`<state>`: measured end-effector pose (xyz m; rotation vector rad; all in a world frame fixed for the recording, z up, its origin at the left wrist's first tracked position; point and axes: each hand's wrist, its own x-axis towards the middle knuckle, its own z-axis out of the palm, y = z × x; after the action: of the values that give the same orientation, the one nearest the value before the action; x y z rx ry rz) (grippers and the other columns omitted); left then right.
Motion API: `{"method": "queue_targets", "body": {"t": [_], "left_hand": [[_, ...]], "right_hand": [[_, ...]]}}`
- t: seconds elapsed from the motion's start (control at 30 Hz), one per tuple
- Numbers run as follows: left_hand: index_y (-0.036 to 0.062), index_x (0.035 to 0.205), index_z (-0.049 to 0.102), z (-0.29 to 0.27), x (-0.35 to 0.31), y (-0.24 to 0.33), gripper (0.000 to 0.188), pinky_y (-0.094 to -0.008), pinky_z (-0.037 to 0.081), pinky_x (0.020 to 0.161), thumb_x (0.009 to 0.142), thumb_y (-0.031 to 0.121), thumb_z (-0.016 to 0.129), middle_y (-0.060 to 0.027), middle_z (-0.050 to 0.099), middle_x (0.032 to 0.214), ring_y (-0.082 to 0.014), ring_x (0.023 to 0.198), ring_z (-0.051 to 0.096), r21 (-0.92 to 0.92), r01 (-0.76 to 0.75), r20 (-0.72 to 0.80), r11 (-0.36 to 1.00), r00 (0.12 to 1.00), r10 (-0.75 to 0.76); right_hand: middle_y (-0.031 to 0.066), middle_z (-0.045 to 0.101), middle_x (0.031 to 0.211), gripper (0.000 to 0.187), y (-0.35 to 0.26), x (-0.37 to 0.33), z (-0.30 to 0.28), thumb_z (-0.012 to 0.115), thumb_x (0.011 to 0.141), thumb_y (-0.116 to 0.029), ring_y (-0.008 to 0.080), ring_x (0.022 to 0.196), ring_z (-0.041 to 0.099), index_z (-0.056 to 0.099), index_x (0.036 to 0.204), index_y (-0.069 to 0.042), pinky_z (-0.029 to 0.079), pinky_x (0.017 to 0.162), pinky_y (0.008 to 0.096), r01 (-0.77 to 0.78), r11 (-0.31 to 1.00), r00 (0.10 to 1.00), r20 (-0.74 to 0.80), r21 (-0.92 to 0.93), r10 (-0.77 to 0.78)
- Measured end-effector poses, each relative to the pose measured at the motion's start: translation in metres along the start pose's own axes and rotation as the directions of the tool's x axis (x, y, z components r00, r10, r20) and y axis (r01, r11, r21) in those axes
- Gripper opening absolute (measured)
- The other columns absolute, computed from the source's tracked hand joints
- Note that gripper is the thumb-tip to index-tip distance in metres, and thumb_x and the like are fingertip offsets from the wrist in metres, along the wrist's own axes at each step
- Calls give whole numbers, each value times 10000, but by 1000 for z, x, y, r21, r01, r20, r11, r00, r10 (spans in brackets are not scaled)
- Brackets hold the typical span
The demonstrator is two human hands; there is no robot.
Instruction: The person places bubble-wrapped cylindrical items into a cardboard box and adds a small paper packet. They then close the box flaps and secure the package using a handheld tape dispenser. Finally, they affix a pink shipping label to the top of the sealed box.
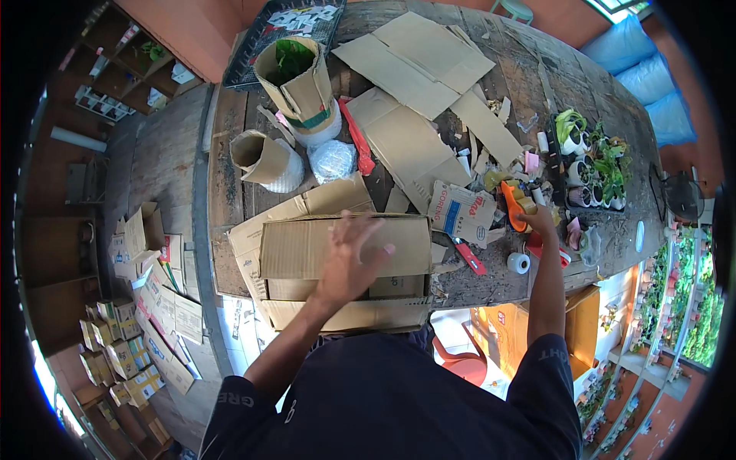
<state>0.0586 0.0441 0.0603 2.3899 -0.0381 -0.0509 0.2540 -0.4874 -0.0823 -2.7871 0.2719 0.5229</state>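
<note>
Our left hand point(349, 261) spreads open above the cardboard box point(295, 249), blurred; we cannot tell whether they touch. The box sits at the near edge of the worktop point(613, 92), its long flaps partly apart. Our right hand point(541, 221) is on the right, beside an orange tool point(510, 205); we cannot tell whether it grips anything. A red-handled cutter point(470, 258) lies between box and white roll point(518, 264).
</note>
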Motion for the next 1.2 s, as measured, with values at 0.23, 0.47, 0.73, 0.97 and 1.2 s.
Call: {"method": "queue_targets", "body": {"t": [0.23, 0.47, 0.73, 0.97, 1.2], "left_hand": [[-16, 1454, 442, 22, -11, 46, 706, -420, 395, 1153, 932, 339, 760, -234, 536, 1433, -314, 1369, 507, -809, 172, 153, 563, 985, -81], [77, 1621, -27, 39, 10, 81, 1380, -443, 328, 1198, 693, 310, 969, -188, 273, 1566, -323, 1458, 343, -876, -10, 37, 482, 996, 87], [98, 1588, 188, -16, -55, 6, 1090, -384, 448, 1074, 764, 107, 901, -86, 430, 1429, -193, 1341, 462, -992, 122, 123, 25, 992, 27], [37, 1500, 429, -40, -96, -30, 680, -365, 395, 1093, 951, 310, 723, -93, 554, 1384, -193, 1330, 481, -989, 145, 134, -34, 965, 224], [51, 1281, 538, -84, -145, -67, 817, -448, 431, 992, 667, 397, 951, -136, 582, 1175, -324, 1150, 546, -349, -47, -676, 936, 704, -217]], "right_hand": [[102, 684, 926, 447, -98, -101, -48, 826, 797, -339, 212, 844, 645, 661, 1024, 8, 509, 791, 354, 209, 856, 951, -303, 472, -65], [33, 589, 1075, 348, -282, -275, -46, 591, 1025, -293, 118, 971, 566, 530, 1246, -32, 461, 875, 284, 489, 434, 852, -309, 757, -422], [42, 538, 1005, 413, -334, -306, -25, 812, 884, -270, 118, 909, 550, 589, 1073, 22, 474, 808, 252, 524, 417, 724, -130, 742, -677], [33, 597, 1165, 916, -321, -254, 16, 956, 695, -289, 161, 1067, 602, 454, 1408, -5, 491, 947, 337, -35, 337, 596, 290, 941, -749], [64, 633, 1101, 443, -350, -204, 43, 763, 902, -190, 214, 955, 620, 573, 1279, -55, 522, 871, 388, -102, 32, 783, 100, 994, -615]]}}
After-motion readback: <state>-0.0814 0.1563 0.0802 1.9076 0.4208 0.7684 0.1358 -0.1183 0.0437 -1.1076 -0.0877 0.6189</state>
